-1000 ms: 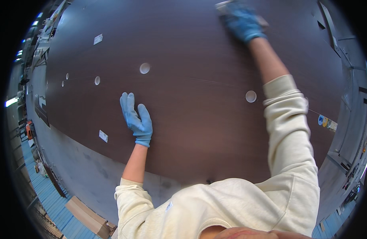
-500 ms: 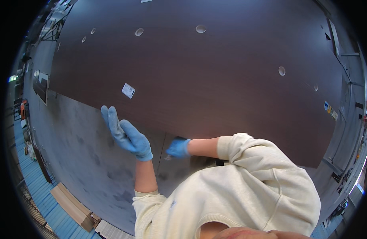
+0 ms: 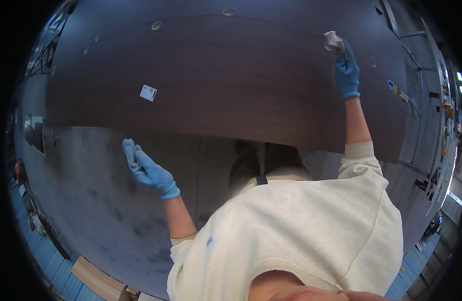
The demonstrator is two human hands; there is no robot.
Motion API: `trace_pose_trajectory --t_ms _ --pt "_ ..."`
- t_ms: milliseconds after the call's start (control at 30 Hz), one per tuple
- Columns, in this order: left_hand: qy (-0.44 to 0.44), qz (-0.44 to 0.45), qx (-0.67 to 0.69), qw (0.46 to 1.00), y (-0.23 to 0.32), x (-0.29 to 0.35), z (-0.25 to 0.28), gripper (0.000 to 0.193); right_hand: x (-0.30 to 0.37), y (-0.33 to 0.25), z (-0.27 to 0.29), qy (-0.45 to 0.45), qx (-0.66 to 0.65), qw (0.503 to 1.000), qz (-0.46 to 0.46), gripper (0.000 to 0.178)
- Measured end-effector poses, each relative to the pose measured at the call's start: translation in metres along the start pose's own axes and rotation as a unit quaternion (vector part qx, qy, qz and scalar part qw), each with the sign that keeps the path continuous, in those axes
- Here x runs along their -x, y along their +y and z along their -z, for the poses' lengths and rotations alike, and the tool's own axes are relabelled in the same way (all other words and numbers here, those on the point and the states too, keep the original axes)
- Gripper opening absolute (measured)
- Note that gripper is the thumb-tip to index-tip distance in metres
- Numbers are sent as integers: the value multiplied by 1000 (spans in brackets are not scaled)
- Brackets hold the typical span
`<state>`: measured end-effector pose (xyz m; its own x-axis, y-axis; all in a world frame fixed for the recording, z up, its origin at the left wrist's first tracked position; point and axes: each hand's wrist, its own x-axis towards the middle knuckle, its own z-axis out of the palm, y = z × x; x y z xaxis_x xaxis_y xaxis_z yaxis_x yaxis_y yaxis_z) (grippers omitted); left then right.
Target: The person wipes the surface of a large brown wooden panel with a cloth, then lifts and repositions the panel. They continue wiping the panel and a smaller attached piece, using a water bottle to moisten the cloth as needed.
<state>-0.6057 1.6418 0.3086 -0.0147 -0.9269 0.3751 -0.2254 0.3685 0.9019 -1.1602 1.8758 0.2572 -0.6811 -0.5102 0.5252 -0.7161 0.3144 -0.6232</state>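
A large dark brown wood-look panel (image 3: 211,85) spreads out in front of me. My right hand (image 3: 347,72), in a blue glove, reaches to its far right part. It is closed on a crumpled white cloth-like piece (image 3: 333,40), right beside one of the round pale rings in the panel. My left hand (image 3: 149,171), in a dirty blue glove, is raised at the left over the floor, near the panel's front edge. Its fingers are stretched out close together, with nothing in them.
More round pale rings, such as one ring (image 3: 228,12), sit along the panel. A white label (image 3: 148,93) is at its left and a coloured sticker (image 3: 397,90) at its right. Grey floor (image 3: 100,210) lies below; a long cardboard box (image 3: 96,278) is at lower left.
My right hand has swung from in front of my body far out to the right over the panel. My left hand has barely moved. The view has shifted, so the panel appears higher.
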Motion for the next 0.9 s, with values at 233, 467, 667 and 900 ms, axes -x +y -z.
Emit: trace_pose_trajectory --t_ms 233,467,667,900 --pt "-8 54 12 998 -17 10 11 37 77 -114 -137 -236 138 954 123 31" --pt "-33 -4 -83 996 -61 2 -28 40 208 -288 -143 -681 -229 696 24 43" --pt "-17 -21 -264 964 -106 -25 -59 45 74 -103 -40 -117 -514 747 -405 22" --pt "-19 -48 -506 861 -130 -38 -86 53 -144 244 115 320 168 846 -391 71"
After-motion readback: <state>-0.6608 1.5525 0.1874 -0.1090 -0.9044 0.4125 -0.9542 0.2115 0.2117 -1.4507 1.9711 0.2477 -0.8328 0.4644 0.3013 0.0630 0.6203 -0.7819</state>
